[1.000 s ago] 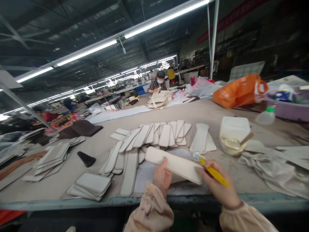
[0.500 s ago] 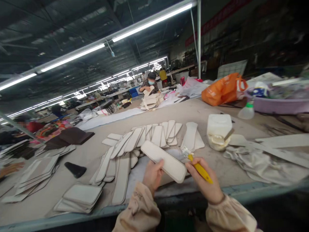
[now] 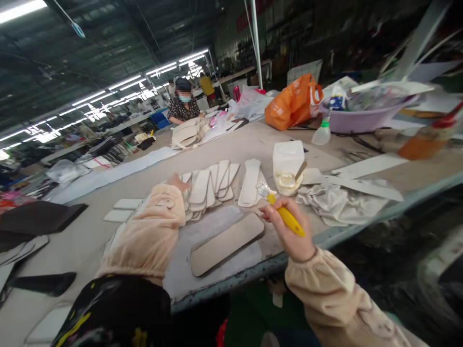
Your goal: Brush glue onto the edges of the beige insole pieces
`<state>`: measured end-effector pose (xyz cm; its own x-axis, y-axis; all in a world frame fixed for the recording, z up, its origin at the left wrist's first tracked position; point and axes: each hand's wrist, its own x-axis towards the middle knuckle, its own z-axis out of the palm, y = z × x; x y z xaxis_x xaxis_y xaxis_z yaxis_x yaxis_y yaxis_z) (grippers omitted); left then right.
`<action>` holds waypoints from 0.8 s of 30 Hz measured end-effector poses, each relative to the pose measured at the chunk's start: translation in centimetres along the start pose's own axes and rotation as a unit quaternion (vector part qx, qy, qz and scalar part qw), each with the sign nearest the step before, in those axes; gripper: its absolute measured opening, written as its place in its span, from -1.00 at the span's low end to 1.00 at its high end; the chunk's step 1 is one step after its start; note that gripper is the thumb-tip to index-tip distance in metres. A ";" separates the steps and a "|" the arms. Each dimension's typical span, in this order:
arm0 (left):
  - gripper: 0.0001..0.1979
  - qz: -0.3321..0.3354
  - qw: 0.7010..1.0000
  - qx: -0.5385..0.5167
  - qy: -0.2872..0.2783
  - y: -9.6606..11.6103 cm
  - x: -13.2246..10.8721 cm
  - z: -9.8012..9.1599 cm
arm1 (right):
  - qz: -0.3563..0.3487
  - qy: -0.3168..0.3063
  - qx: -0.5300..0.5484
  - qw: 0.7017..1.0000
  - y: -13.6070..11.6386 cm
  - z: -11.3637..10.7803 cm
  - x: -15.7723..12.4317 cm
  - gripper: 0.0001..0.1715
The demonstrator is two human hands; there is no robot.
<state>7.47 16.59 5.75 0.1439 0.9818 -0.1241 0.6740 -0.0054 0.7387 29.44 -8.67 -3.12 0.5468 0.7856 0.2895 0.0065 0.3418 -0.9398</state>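
The right hand (image 3: 297,237) is closed around a yellow-handled brush (image 3: 280,210), its whitened bristles pointing away from the body, beside a pair of pale pieces (image 3: 249,184). The left hand (image 3: 178,184) reaches forward to the fan of white pieces (image 3: 210,185); whether its fingers grip one cannot be told, and its beige sleeve (image 3: 154,224) blocks sight of part of the spread. Between the hands, nearer the body, a small stack of long, rounded pieces (image 3: 227,246) lies on a pale sheet (image 3: 217,224). Just beyond the right hand stands a white tub (image 3: 288,161), with a crumpled cloth (image 3: 338,202) to that hand's right. Farther past it on the surface (image 3: 242,144) are an orange bag (image 3: 289,106), a green-capped bottle (image 3: 321,132) and a purple basin (image 3: 361,120). Left of the left hand, nearer the body, lies a black tapered object (image 3: 47,283); well beyond that hand, a masked co-worker (image 3: 183,106) sits behind a cream pile (image 3: 190,132).
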 end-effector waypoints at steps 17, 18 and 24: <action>0.03 0.096 0.927 0.332 -0.147 -12.4 -19.0 5.2 | 0.056 0.104 0.064 0.991 0.3 -3.6 2.1 -0.45; -0.01 0.114 0.929 0.325 -0.136 -12.9 -18.7 5.1 | 0.052 0.118 0.064 0.990 0.3 -3.9 2.4 -0.44; -0.10 0.144 0.936 0.305 -0.099 -14.3 -17.9 4.8 | 0.001 0.188 -0.136 0.973 0.2 -6.2 3.6 -0.53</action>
<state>-1.27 -1.76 -5.77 0.4737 0.8689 -0.1436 0.8666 -0.4308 0.2518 36.61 -8.94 -3.35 0.8140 0.5251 0.2483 0.1986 0.1501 -0.9685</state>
